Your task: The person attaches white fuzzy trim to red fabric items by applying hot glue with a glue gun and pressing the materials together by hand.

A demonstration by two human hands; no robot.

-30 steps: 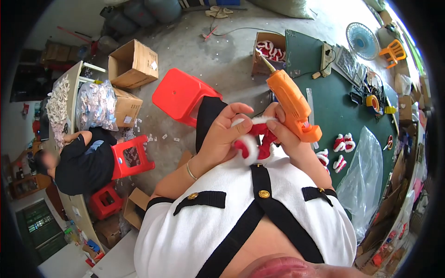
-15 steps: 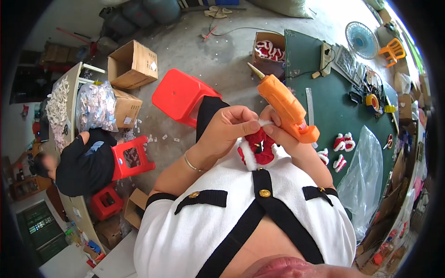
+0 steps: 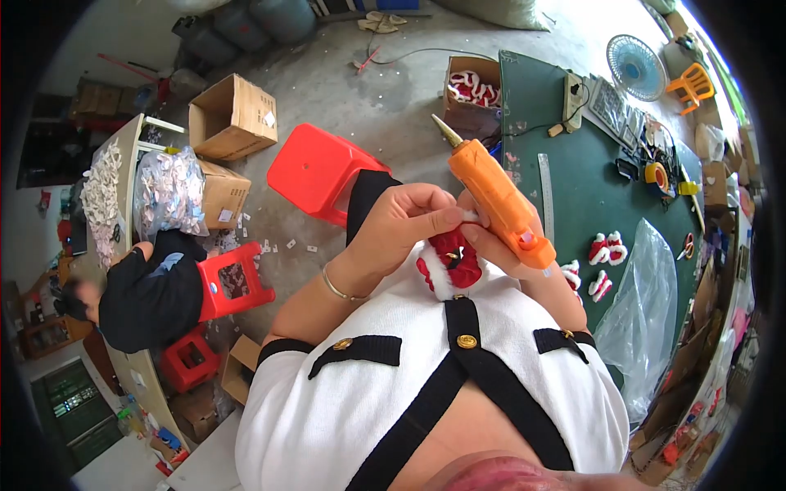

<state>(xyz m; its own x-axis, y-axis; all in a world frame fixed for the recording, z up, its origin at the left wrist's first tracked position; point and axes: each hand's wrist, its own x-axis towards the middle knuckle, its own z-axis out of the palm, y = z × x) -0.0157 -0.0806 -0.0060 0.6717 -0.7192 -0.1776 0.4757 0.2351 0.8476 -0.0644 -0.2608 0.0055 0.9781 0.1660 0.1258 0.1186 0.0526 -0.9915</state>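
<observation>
Head view: we have the left hand (image 3: 405, 222) mid-frame, thumb and fingers pinching the top of a red plush doll garment (image 3: 467, 275) with white furry trim and a black-and-gold detail. Right hand (image 3: 498, 254), just beside it, pinches the same garment with its thumb and fingers. An orange hot glue gun (image 3: 491, 188) lies across the right hand, nozzle to the upper left; we can't tell how the hidden fingers grip it. The garment is in front of the white shirt (image 3: 352, 425), centre of frame. Right of centre we see a green table (image 3: 573, 184) with a ruler (image 3: 546, 196), small red-and-white pieces (image 3: 607, 250), plastic sheet (image 3: 639, 319) and scissors (image 3: 686, 246). Upper centre: cardboard box (image 3: 471, 121) of red-and-white trim. Left: seated co-worker (image 3: 151, 295), red stool (image 3: 237, 282).
</observation>
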